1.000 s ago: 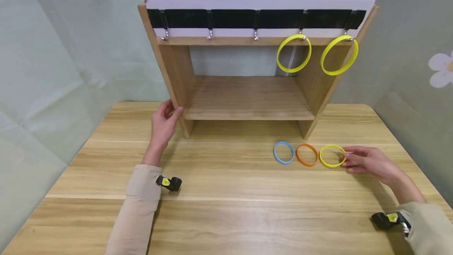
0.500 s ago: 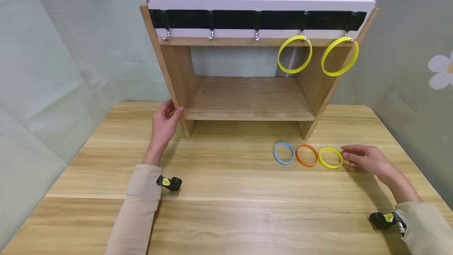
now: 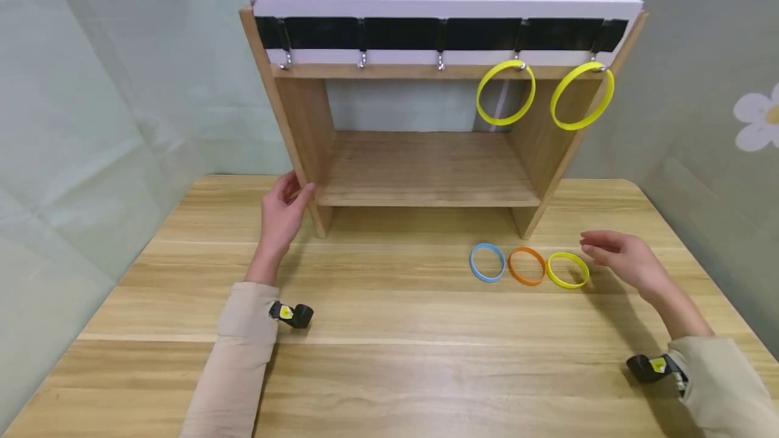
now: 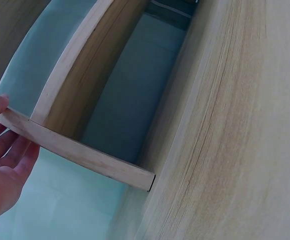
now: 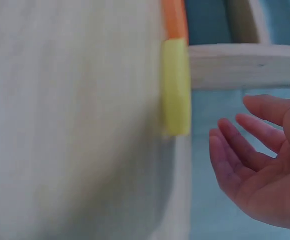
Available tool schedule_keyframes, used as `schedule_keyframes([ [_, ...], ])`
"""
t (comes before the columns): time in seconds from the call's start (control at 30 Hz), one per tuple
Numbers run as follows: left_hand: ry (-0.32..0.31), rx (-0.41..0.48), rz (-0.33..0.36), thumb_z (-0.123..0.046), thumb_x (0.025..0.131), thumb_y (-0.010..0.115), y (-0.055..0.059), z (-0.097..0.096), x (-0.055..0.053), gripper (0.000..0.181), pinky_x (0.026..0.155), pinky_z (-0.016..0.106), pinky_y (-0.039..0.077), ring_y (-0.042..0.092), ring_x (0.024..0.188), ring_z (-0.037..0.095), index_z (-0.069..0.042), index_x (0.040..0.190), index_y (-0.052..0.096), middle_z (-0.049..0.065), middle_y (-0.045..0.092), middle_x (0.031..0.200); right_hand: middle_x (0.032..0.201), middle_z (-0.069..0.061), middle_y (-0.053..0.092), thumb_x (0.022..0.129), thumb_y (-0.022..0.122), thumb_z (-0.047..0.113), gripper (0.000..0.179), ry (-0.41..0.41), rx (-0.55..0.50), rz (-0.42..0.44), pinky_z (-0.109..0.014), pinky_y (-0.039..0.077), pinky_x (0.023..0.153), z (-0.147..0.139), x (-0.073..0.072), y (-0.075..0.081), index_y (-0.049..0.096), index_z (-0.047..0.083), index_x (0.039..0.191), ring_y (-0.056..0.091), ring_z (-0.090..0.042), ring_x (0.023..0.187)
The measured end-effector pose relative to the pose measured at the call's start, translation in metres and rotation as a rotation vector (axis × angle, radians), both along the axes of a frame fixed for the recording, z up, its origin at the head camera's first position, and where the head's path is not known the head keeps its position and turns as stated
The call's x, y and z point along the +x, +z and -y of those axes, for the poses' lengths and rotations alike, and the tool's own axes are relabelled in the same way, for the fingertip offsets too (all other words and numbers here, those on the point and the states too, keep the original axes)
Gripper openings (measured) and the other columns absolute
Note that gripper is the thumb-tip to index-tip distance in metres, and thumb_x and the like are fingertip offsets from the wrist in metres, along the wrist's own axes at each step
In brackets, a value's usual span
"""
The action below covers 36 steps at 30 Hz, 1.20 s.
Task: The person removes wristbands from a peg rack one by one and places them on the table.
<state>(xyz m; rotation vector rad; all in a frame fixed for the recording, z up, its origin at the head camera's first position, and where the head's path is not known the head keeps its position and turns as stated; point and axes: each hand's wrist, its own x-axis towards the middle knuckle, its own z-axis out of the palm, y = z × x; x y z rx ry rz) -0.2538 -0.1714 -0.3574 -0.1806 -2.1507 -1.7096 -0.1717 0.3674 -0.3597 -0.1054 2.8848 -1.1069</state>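
Observation:
My left hand point(image 3: 282, 215) grips the left side panel of a wooden shelf rack point(image 3: 429, 171), thumb in front and fingers behind; the left wrist view shows the panel point(image 4: 92, 155) between them. My right hand point(image 3: 629, 262) hovers over the table with nothing in it, fingers loosely bent and apart from the thumb. Just left of its fingertips lies a yellow wristband point(image 3: 569, 286), in a row with an orange wristband point(image 3: 527, 283) and a blue wristband point(image 3: 487, 280). Two more yellow wristbands, one point(image 3: 506, 122) and another point(image 3: 569, 127), hang from the rack's two rightmost hooks.
Across the rack's top runs a white board point(image 3: 444, 4) with a black strip and several metal hooks; the left three, such as the middle hook point(image 3: 440, 61), carry nothing. The rack stands toward the back of a wooden table point(image 3: 395, 357), before a pale green curtain point(image 3: 140, 53).
My right hand has let go of the yellow wristband, which now lies flat beside the orange one, and has risen away from it. My left hand has stayed put.

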Motion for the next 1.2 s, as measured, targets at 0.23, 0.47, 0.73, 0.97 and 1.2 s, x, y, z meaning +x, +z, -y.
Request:
schedule_keyframes([
  [0.23, 0.01, 0.0, 0.004, -0.015, 0.097, 0.06, 0.001, 0.001, 0.001, 0.046, 0.101, 0.037, 0.045, 0.052, 0.122, 0.027, 0.007, 0.135, 0.048, 0.022, 0.054, 0.133, 0.123, -0.015, 0.062, 0.101, 0.053, 0.021, 0.046, 0.048, -0.178, -0.115, -0.013, 0.052, 0.075, 0.024, 0.0, 0.038, 0.049, -0.012, 0.132, 0.059, 0.009, 0.091],
  [0.47, 0.016, -0.009, 0.008, -0.016, 0.097, 0.06, 0.001, 0.001, 0.001, 0.046, 0.101, 0.037, 0.045, 0.052, 0.122, 0.027, 0.006, 0.136, 0.048, 0.021, 0.054, 0.133, 0.112, 0.008, 0.067, 0.099, 0.058, 0.018, 0.039, 0.069, -0.264, -0.195, -0.018, 0.054, 0.076, 0.063, -0.005, 0.086, 0.055, -0.005, 0.13, 0.064, 0.001, 0.092],
  [0.73, 0.017, -0.021, 0.017, -0.017, 0.097, 0.06, 0.0, 0.0, 0.001, 0.047, 0.101, 0.038, 0.045, 0.052, 0.122, 0.027, 0.005, 0.136, 0.047, 0.021, 0.053, 0.134, 0.116, 0.004, 0.067, 0.097, 0.059, 0.023, 0.046, 0.095, -0.374, -0.24, -0.021, 0.055, 0.078, 0.099, -0.019, 0.129, 0.054, -0.006, 0.132, 0.065, -0.006, 0.098],
  [0.97, -0.001, -0.013, 0.015, -0.017, 0.097, 0.06, 0.001, 0.0, 0.002, 0.048, 0.1, 0.038, 0.046, 0.052, 0.122, 0.028, 0.005, 0.137, 0.046, 0.021, 0.053, 0.135, 0.118, -0.008, 0.067, 0.094, 0.064, 0.021, 0.052, 0.079, -0.589, -0.216, -0.027, 0.056, 0.077, 0.124, -0.036, 0.144, 0.05, -0.009, 0.135, 0.066, -0.01, 0.101],
  [1.2, -0.004, -0.001, 0.011, -0.014, 0.097, 0.059, 0.001, 0.0, 0.001, 0.046, 0.099, 0.038, 0.047, 0.052, 0.121, 0.029, 0.006, 0.137, 0.047, 0.022, 0.053, 0.134, 0.107, -0.01, 0.067, 0.092, 0.066, 0.008, 0.042, 0.052, -0.799, -0.232, -0.029, 0.058, 0.072, 0.141, -0.046, 0.148, 0.054, -0.013, 0.126, 0.069, -0.014, 0.092],
])
